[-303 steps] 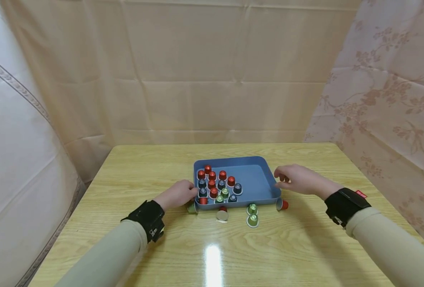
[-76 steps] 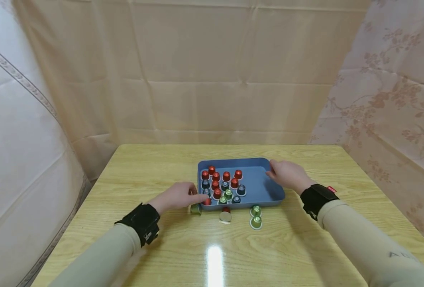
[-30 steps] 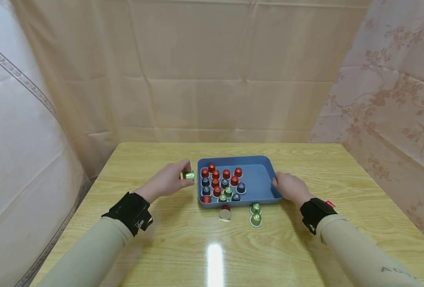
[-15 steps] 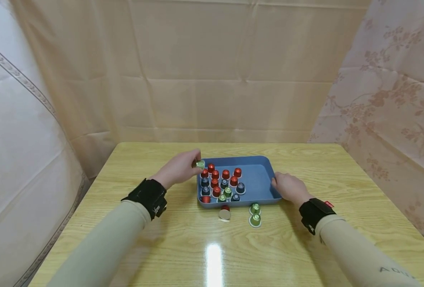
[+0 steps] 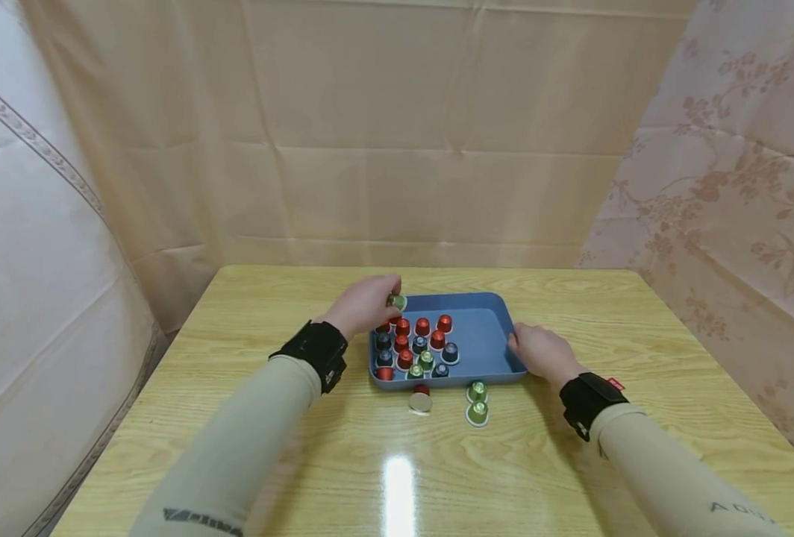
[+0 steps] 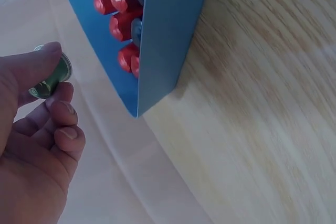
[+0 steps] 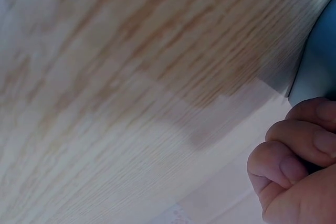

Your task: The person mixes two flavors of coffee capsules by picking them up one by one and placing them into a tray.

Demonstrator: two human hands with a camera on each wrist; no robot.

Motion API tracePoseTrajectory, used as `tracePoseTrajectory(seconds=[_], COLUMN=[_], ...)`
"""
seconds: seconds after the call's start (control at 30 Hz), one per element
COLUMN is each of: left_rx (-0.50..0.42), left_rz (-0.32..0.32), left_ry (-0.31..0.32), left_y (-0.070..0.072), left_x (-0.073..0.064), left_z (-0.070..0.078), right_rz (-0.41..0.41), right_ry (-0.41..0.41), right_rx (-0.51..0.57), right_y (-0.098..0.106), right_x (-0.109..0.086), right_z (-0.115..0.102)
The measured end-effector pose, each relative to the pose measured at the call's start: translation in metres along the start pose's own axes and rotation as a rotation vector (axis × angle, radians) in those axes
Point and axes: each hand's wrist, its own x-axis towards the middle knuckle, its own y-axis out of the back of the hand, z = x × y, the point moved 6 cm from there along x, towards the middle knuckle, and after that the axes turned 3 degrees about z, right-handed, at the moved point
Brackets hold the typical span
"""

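My left hand [image 5: 365, 304] pinches a green coffee capsule [image 5: 398, 301] between thumb and fingers, over the back left corner of the blue tray [image 5: 484, 335]. In the left wrist view the green capsule [image 6: 58, 77] sits above the curled lower fingers, beside the tray wall [image 6: 168, 30]. My right hand [image 5: 545, 350] grips the right end of the tray, its fingers [image 7: 296, 137] curled at the edge. Red capsules [image 5: 422, 326], dark blue capsules [image 5: 450, 352] and two green capsules [image 5: 426, 360] fill the tray's left part; my left hand partly covers some of them.
Two green capsules [image 5: 477, 412] stand in front of the tray on the wooden table [image 5: 545, 462]. A red capsule [image 5: 420, 401] lies on its side there, its pale lid facing me. Beige cloth [image 5: 410, 149] hangs behind the table.
My left hand has lifted the green capsule from beside the tray's front left corner and carried it back and right over the tray. The red capsule formerly right of the tray has gone from there.
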Motion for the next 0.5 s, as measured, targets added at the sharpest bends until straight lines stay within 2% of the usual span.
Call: tracePoseTrajectory(seconds=[0.23, 0.5], left_rx=[0.025, 0.097], left_rz=[-0.014, -0.029], left_ry=[0.017, 0.042], left_y=[-0.01, -0.018], left_x=[0.01, 0.022], left_z=[0.005, 0.004], right_rz=[0.016, -0.009], right_ry=[-0.003, -0.022], right_rx=[0.004, 0.011], right_y=[0.002, 0.001], right_x=[-0.001, 0.0], right_z=[-0.001, -0.001])
